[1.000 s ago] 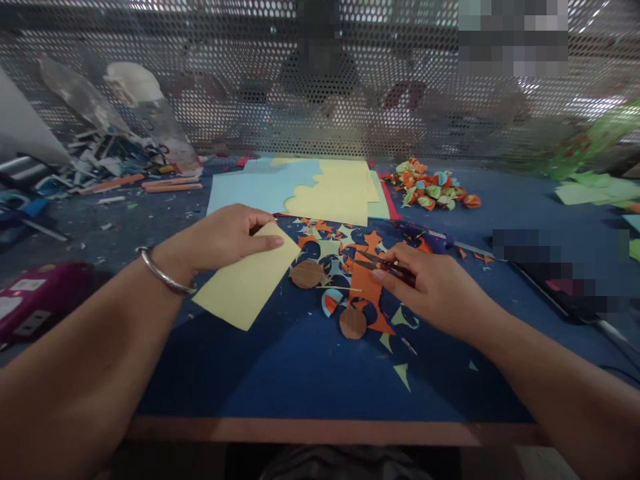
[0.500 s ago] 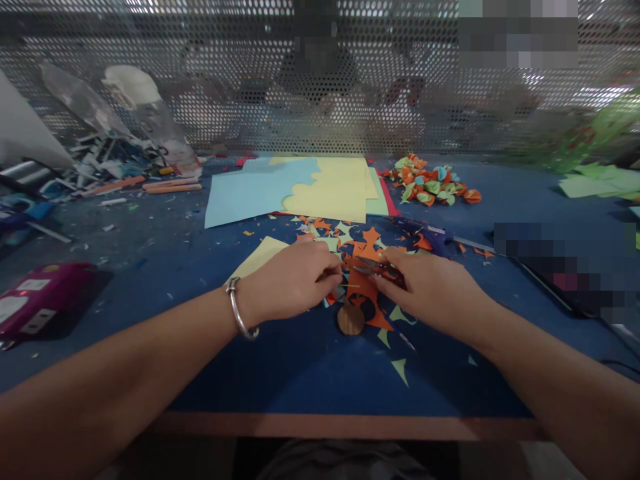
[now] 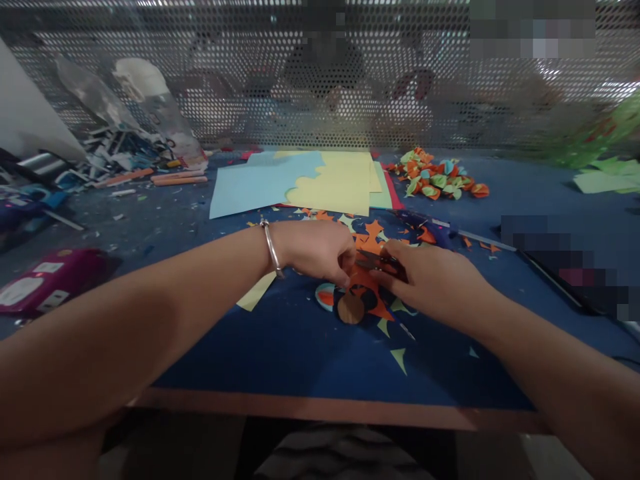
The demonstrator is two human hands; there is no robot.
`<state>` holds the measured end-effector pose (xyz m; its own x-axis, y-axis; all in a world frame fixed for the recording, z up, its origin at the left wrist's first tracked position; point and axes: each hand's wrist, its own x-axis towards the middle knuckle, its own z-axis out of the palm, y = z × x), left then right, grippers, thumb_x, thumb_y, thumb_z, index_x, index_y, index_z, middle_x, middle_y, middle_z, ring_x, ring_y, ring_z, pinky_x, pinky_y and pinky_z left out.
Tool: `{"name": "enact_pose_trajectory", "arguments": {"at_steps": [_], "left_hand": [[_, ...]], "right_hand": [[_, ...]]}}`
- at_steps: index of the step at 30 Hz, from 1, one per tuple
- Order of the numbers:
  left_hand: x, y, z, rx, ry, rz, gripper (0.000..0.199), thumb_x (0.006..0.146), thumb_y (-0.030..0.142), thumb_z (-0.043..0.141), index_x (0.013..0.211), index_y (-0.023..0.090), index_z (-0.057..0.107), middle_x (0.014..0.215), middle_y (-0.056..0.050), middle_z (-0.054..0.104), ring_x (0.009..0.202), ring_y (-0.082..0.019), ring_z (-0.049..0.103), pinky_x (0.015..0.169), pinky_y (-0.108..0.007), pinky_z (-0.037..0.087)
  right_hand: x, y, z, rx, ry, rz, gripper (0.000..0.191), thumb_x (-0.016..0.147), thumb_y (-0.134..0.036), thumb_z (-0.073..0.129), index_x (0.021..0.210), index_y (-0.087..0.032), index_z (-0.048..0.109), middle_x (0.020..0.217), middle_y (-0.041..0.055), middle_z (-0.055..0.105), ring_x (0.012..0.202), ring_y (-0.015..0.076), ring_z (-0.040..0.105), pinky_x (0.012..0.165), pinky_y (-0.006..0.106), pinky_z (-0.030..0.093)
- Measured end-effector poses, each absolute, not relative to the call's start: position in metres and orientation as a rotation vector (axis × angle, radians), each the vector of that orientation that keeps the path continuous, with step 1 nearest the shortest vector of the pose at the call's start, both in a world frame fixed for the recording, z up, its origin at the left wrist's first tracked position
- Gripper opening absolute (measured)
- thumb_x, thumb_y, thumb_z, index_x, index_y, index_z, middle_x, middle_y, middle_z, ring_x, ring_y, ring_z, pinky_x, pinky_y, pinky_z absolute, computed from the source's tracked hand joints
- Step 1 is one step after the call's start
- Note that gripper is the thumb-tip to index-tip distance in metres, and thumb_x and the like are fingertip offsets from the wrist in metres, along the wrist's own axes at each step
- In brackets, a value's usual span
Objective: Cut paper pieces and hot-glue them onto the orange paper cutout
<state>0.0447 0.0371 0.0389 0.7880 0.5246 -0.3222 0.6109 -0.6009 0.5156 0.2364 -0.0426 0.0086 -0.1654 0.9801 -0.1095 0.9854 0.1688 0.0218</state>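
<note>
My right hand (image 3: 425, 273) grips small dark scissors (image 3: 371, 260), their blades pointing left over the scraps. Close to the blade tips, my left hand (image 3: 320, 250) has its thumb and fingers pinched together. What they hold, if anything, is hidden. Beneath both hands lies cut orange paper (image 3: 375, 232) with curved edges. A round wooden-looking disc (image 3: 351, 309) sits just below my left fingertips, with dark rounded shapes beside it. To its left is a round orange piece with a pale blue rim (image 3: 326, 297). A yellow paper piece (image 3: 257, 293) lies partly under my left forearm.
Blue and yellow paper sheets (image 3: 265, 180) lie behind my hands. A pile of coloured paper pieces (image 3: 443, 179) is at back right, near a blue glue gun (image 3: 440, 232). A magenta box-shaped item (image 3: 50, 280), glue sticks (image 3: 177, 180) and a bottle (image 3: 160, 107) are left. A perforated metal panel (image 3: 240, 87) stands behind.
My left hand has moved right, closer to the scissors, uncovering the round orange piece with the blue rim. The thin yellowish strip by its fingers no longer shows. My right hand stays nearly in place.
</note>
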Motion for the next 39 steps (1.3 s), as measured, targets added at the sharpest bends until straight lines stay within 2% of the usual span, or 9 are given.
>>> {"name": "enact_pose_trajectory", "arguments": {"at_steps": [6,10,15,18,21,24,31,35,39], "left_hand": [[0.048,0.029,0.036,2.399,0.801,-0.287,0.012,0.077,0.024,0.066,0.066,0.019,0.065,0.061,-0.001,0.064,0.054,-0.014,0.051,0.052,-0.031,0.026],[0.047,0.027,0.032,2.436,0.827,-0.163,0.014,0.077,0.027,0.062,0.065,0.018,0.062,0.061,-0.002,0.061,0.054,-0.014,0.049,0.053,-0.031,0.027],[0.035,0.023,0.034,2.165,0.966,0.05,0.016,0.083,0.035,0.059,0.081,0.02,0.064,0.052,0.003,0.051,0.044,-0.011,0.043,0.051,-0.028,0.03],[0.03,0.016,0.032,2.233,1.041,0.148,0.014,0.082,0.03,0.06,0.079,0.018,0.065,0.063,0.001,0.061,0.054,-0.011,0.051,0.057,-0.027,0.035],[0.032,0.008,0.027,2.384,1.064,0.104,0.017,0.081,0.032,0.062,0.079,0.016,0.068,0.073,-0.003,0.068,0.063,-0.014,0.056,0.059,-0.027,0.035],[0.038,0.001,0.024,2.465,1.101,0.011,0.018,0.079,0.033,0.062,0.078,0.016,0.068,0.073,-0.004,0.068,0.063,-0.015,0.055,0.056,-0.029,0.032],[0.041,0.0,0.022,2.439,1.088,-0.023,0.01,0.076,0.024,0.06,0.072,0.017,0.065,0.066,-0.003,0.065,0.058,-0.014,0.053,0.055,-0.03,0.03],[0.033,0.006,0.023,2.304,1.083,0.271,0.011,0.08,0.026,0.065,0.073,0.017,0.067,0.064,0.0,0.063,0.058,-0.012,0.052,0.058,-0.028,0.033],[0.03,0.007,0.021,1.829,1.063,0.724,0.012,0.082,0.026,0.071,0.077,0.016,0.067,0.073,0.0,0.064,0.064,-0.01,0.053,0.062,-0.025,0.038]], "right_hand": [[0.237,-0.044,0.008,1.963,2.334,-0.069,0.027,0.095,-0.047,0.047,0.097,-0.022,0.057,0.081,0.0095,0.073,0.07,0.0272,0.066,0.051,0.03,0.023],[0.238,-0.045,0.007,1.971,2.348,-0.043,0.028,0.094,-0.047,0.048,0.1,-0.022,0.058,0.081,0.0098,0.073,0.069,0.0271,0.065,0.051,0.031,0.023],[0.238,-0.046,0.007,1.96,2.355,-0.023,0.027,0.094,-0.045,0.049,0.101,-0.021,0.059,0.08,0.0095,0.072,0.068,0.0265,0.065,0.05,0.031,0.023],[0.237,-0.047,0.009,1.949,2.337,-0.001,0.03,0.094,-0.046,0.048,0.105,-0.021,0.06,0.079,0.0097,0.072,0.068,0.0262,0.065,0.051,0.03,0.022],[0.236,-0.049,0.01,1.935,2.343,0.013,0.03,0.094,-0.045,0.047,0.105,-0.021,0.06,0.079,0.0095,0.072,0.068,0.0264,0.065,0.051,0.03,0.023],[0.236,-0.05,0.009,1.936,2.353,0.015,0.028,0.094,-0.044,0.047,0.103,-0.021,0.06,0.079,0.0093,0.072,0.07,0.0271,0.066,0.051,0.03,0.023],[0.238,-0.051,0.009,1.91,2.339,0.058,0.027,0.094,-0.042,0.047,0.103,-0.021,0.061,0.088,0.0104,0.075,0.076,0.029,0.069,0.052,0.031,0.023],[0.237,-0.053,0.011,1.901,2.315,0.136,0.027,0.094,-0.043,0.048,0.097,-0.02,0.062,0.083,0.0111,0.075,0.075,0.0303,0.07,0.051,0.031,0.021],[0.238,-0.059,0.013,1.938,2.364,0.319,0.029,0.094,-0.046,0.051,0.094,-0.021,0.065,0.078,0.0083,0.075,0.067,0.0293,0.069,0.049,0.031,0.018]]}}
